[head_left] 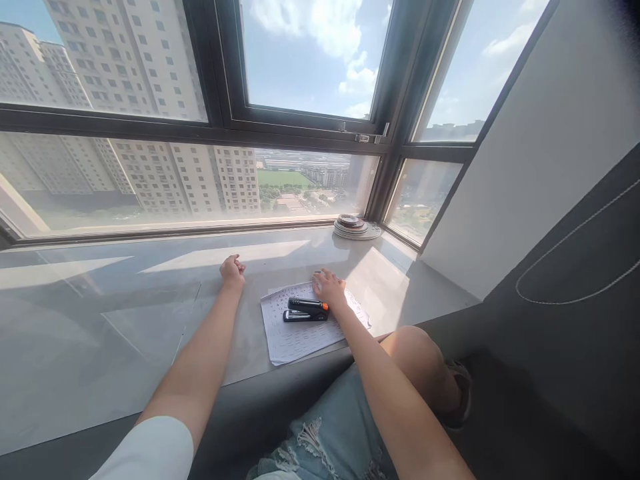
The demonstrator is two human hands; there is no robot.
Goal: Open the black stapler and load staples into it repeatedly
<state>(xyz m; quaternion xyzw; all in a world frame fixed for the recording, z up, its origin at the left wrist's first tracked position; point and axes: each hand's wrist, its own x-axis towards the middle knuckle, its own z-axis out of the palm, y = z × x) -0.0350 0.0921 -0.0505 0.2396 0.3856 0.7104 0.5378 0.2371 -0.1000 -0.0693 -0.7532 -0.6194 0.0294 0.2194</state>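
Note:
On the pale window sill, my left hand rests to the left of the papers, apart from them. Its fingers are curled in, and I see nothing in them. My right hand lies on the top edge of some printed sheets of paper, palm down with its fingers apart. Just below that hand, a black stapler with an orange end lies sideways on the sheets. The stapler is not held. My right hand and forearm cover part of the paper.
A small stack of round plates or coasters sits in the far corner of the sill. Dark-framed windows rise behind it. My bent knee is below the front edge. A beaded cord hangs at the right.

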